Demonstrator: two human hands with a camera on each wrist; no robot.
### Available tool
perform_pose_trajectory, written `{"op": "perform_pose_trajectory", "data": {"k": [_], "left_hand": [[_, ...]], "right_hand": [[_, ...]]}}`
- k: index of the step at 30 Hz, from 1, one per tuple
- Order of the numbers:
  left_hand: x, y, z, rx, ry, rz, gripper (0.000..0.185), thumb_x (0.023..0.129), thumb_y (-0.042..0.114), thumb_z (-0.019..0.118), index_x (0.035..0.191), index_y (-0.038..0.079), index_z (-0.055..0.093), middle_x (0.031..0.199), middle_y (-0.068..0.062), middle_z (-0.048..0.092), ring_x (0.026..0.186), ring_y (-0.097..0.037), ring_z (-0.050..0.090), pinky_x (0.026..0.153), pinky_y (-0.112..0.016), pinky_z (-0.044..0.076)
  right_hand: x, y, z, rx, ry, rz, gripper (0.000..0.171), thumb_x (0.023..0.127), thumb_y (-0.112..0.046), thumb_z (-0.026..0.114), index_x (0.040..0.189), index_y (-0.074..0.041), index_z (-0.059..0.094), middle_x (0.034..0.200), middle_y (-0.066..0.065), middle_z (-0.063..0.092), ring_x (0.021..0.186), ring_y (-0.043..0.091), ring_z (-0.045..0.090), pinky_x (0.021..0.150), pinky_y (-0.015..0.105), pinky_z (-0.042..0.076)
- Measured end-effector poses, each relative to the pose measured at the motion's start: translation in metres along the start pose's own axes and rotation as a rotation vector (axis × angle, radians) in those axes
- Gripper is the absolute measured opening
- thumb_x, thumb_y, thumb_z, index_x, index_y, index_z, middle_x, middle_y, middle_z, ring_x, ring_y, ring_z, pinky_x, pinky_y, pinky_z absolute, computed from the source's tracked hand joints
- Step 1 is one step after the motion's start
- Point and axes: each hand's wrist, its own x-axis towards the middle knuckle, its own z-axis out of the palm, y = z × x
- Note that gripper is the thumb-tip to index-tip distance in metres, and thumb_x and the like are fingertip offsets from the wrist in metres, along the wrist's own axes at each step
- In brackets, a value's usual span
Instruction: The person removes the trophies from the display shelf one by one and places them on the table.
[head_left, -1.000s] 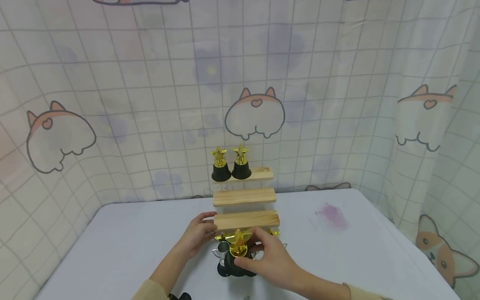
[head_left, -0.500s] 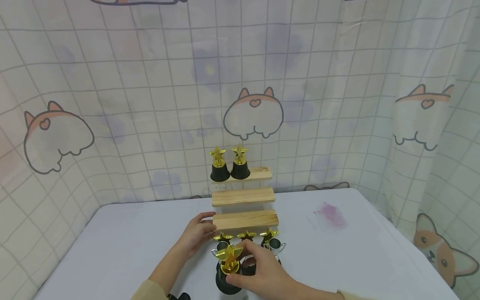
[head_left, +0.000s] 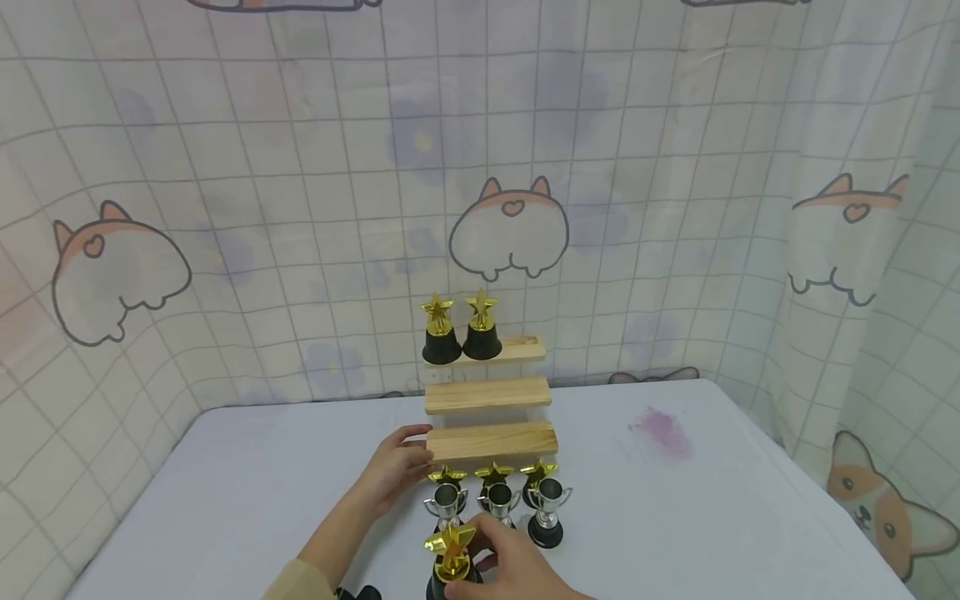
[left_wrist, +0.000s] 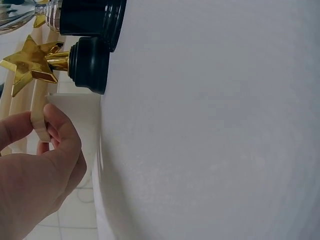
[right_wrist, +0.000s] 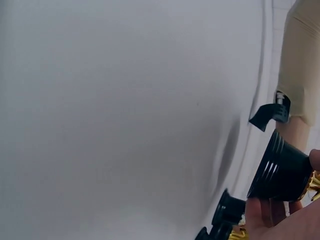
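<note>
My left hand (head_left: 393,471) pinches the left end of the lowest plank (left_wrist: 39,117) of a stepped wooden shelf (head_left: 491,440). Low in the head view, my right hand (head_left: 513,567) grips a gold star trophy (head_left: 452,554) by its black base (right_wrist: 282,167); the right wrist view shows that base tilted and raised off the table. Beyond it are silver cup trophies (head_left: 547,508) in a row, one partly hidden behind the held trophy. Closer to the shelf stands a row of gold star trophies (head_left: 538,477). Two more star trophies (head_left: 482,329) occupy the top plank.
A white-covered table (head_left: 645,500) carries everything, with a pink stain (head_left: 663,432) toward the back right. Behind it hangs a checked curtain (head_left: 322,208) with cartoon prints. A small dark object (head_left: 367,592) lies at the bottom edge beside my left sleeve (head_left: 302,581).
My right hand has drawn the star trophy toward me and slightly left, away from the shelf, uncovering the silver cups. The left hand keeps its place on the plank.
</note>
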Motion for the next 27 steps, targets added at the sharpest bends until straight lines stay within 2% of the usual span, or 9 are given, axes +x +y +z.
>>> {"op": "perform_pose_trajectory", "data": {"k": [1, 5, 8, 13, 18, 27], "left_hand": [[0.000, 0.000, 0.000, 0.001, -0.001, 0.000, 0.055, 0.091, -0.004, 0.059, 0.144, -0.007, 0.044, 0.125, -0.026, 0.054, 0.099, -0.028, 0.064, 0.088, -0.038, 0.059], [0.000, 0.000, -0.001, 0.007, -0.007, 0.000, 0.055, 0.092, -0.003, 0.060, 0.145, -0.006, 0.044, 0.127, -0.027, 0.054, 0.101, -0.029, 0.065, 0.089, -0.039, 0.058], [0.000, 0.000, -0.001, 0.010, -0.012, 0.001, 0.055, 0.092, -0.002, 0.060, 0.144, -0.006, 0.044, 0.126, -0.026, 0.055, 0.101, -0.028, 0.065, 0.089, -0.039, 0.059], [0.001, -0.001, -0.002, 0.002, -0.012, 0.003, 0.055, 0.091, -0.004, 0.060, 0.143, -0.007, 0.045, 0.123, -0.025, 0.056, 0.097, -0.027, 0.065, 0.086, -0.037, 0.059], [0.001, 0.000, -0.002, -0.013, -0.012, 0.007, 0.054, 0.090, -0.004, 0.060, 0.143, -0.007, 0.046, 0.122, -0.025, 0.056, 0.095, -0.025, 0.065, 0.084, -0.036, 0.059], [-0.002, 0.002, -0.001, 0.004, -0.006, -0.007, 0.053, 0.092, -0.003, 0.060, 0.143, -0.006, 0.046, 0.123, -0.024, 0.055, 0.098, -0.026, 0.065, 0.087, -0.038, 0.059]], "right_hand": [[0.002, 0.006, 0.001, -0.001, -0.004, 0.003, 0.044, 0.091, -0.036, 0.081, 0.126, -0.020, 0.059, 0.113, -0.005, 0.067, 0.104, 0.010, 0.064, 0.084, 0.029, 0.058], [0.001, 0.000, 0.003, -0.007, 0.003, 0.044, 0.045, 0.092, -0.036, 0.079, 0.127, -0.015, 0.058, 0.113, -0.005, 0.065, 0.103, 0.011, 0.063, 0.085, 0.031, 0.058], [0.005, 0.009, 0.004, 0.014, 0.009, 0.091, 0.047, 0.089, -0.038, 0.082, 0.124, -0.018, 0.059, 0.110, -0.006, 0.066, 0.102, 0.009, 0.064, 0.085, 0.028, 0.058], [0.009, 0.018, 0.006, 0.029, 0.019, 0.153, 0.048, 0.083, -0.034, 0.088, 0.120, -0.018, 0.061, 0.106, -0.005, 0.066, 0.096, 0.011, 0.066, 0.083, 0.028, 0.058], [0.013, 0.019, 0.007, -0.016, 0.011, 0.139, 0.050, 0.083, -0.034, 0.087, 0.122, -0.017, 0.060, 0.108, -0.005, 0.066, 0.096, 0.011, 0.067, 0.085, 0.031, 0.058], [0.023, 0.028, 0.005, -0.091, 0.008, 0.137, 0.050, 0.081, -0.038, 0.089, 0.120, -0.024, 0.062, 0.105, -0.011, 0.067, 0.095, 0.008, 0.066, 0.082, 0.025, 0.057]]}}
